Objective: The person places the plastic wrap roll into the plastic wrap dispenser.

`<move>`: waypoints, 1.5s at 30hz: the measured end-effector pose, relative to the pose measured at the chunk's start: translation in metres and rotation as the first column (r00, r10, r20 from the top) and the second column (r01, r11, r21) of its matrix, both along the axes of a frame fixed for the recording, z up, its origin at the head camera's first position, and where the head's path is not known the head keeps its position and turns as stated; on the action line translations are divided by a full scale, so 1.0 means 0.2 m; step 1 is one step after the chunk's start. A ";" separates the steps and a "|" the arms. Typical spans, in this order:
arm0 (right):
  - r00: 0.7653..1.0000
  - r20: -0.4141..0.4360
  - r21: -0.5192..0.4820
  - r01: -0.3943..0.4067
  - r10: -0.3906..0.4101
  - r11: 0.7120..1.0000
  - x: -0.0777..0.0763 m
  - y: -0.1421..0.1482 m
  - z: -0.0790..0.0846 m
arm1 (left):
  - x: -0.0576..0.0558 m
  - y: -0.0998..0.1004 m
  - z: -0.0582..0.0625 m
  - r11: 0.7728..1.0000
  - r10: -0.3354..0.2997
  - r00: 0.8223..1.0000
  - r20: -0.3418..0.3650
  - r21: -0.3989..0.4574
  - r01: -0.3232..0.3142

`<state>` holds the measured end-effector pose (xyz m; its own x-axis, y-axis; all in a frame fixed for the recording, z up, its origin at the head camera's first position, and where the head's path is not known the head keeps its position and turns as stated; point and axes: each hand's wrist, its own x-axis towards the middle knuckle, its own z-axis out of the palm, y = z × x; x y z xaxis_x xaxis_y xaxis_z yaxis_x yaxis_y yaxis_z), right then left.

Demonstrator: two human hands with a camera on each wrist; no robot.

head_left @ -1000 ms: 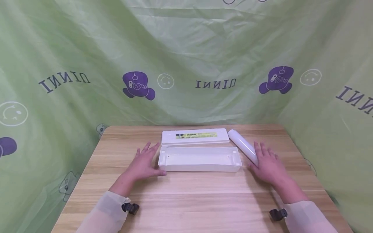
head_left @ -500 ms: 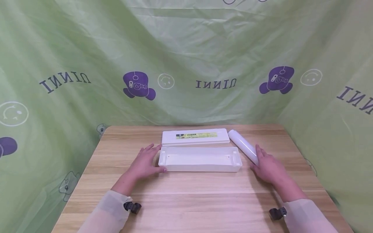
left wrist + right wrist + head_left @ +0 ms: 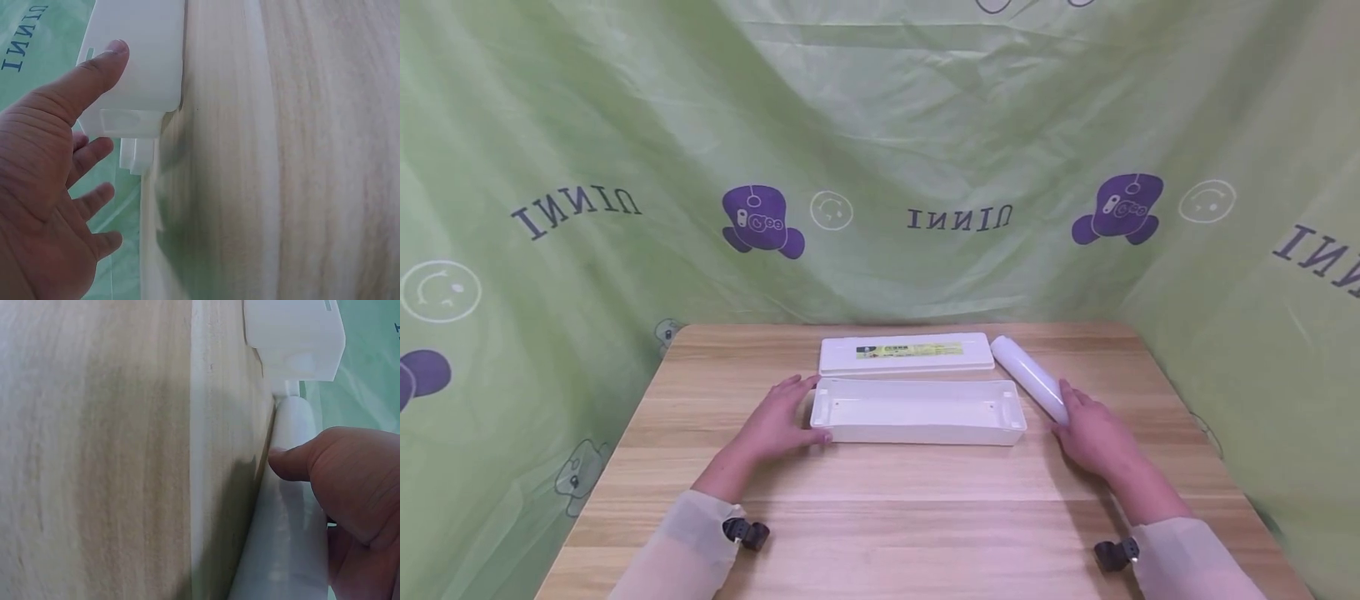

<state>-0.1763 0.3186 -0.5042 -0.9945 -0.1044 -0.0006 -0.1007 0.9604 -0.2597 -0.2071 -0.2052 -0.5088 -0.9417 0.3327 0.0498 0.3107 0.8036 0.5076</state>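
Observation:
An open white oblong box lies across the table. My left hand is at its left end, the thumb over the front wall and the index finger near the back corner. In the left wrist view the thumb overlaps the box while the other fingers stay spread, off its end. To the right, a white roll of cling film lies slantwise. My right hand holds its near end, thumb on one side of the roll and fingers on the other, partly hidden.
Just behind the box lies a white lid with a yellow label. The wooden table ends at a green printed curtain at the back and sides. Small black cameras hang at both cuffs.
My left hand has drawn in slightly round the box's left end, its fingers less spread. My right fingers have closed round the roll. The box, lid and roll stay in place.

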 end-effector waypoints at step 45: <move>0.996 -0.065 -0.143 -0.067 0.058 0.987 -0.01 0.00 0.08 | 0.00 -0.01 -0.03 0.995 -0.008 0.999 0.046 0.100 0.003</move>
